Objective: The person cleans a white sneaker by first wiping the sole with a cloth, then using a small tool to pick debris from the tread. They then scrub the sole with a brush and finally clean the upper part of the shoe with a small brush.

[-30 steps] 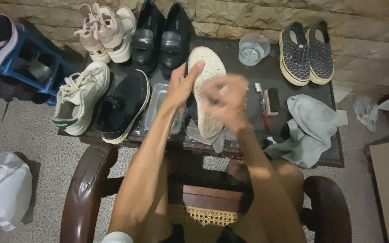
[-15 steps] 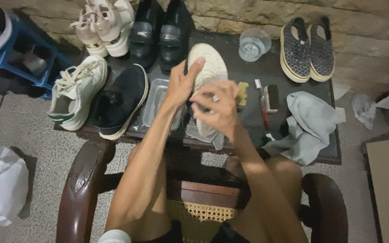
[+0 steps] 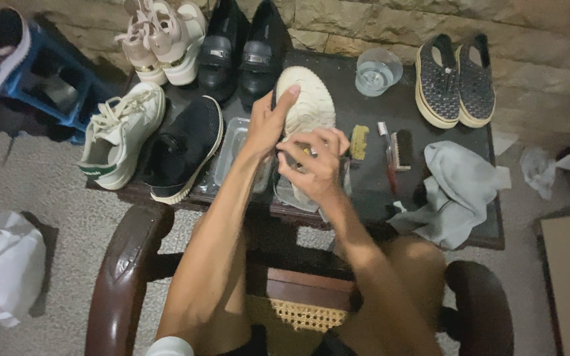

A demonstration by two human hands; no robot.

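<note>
I have the pale-soled shoe [image 3: 306, 109] turned sole up over the middle of the dark table [image 3: 417, 79], and I take it as my landmark. My left hand [image 3: 266, 125] is clamped on its left edge, thumb and fingers wrapped around the side, fingertips reaching toward the toe. My right hand [image 3: 315, 161] lies across the heel half of the sole, its grip closed around something small; I cannot tell what it is, since my fingers cover it.

Just left of the shoe, under my left wrist, sits a clear plastic tray [image 3: 232, 148]. Further left lie a black sneaker with a white sole [image 3: 183, 148] and, beyond it, a white lace-up sneaker [image 3: 119, 135] at the table's edge. Behind the shoe, against the stone wall, stand a pair of black loafers [image 3: 239, 53], with a pair of cream high-tops [image 3: 163, 36] to their left.

Right of the shoe, close by, are a small yellow brush [image 3: 359, 142], a toothbrush [image 3: 387, 155] and a dark-bristled brush [image 3: 402, 150]. Behind those stands a clear glass [image 3: 377, 71]. Further right a grey cloth [image 3: 456, 191] is crumpled on the table, and behind it rests a pair of black slip-ons with pale soles [image 3: 455, 79]. Well off to the shoe's left, on the floor, lies a white bag [image 3: 1, 264].
</note>
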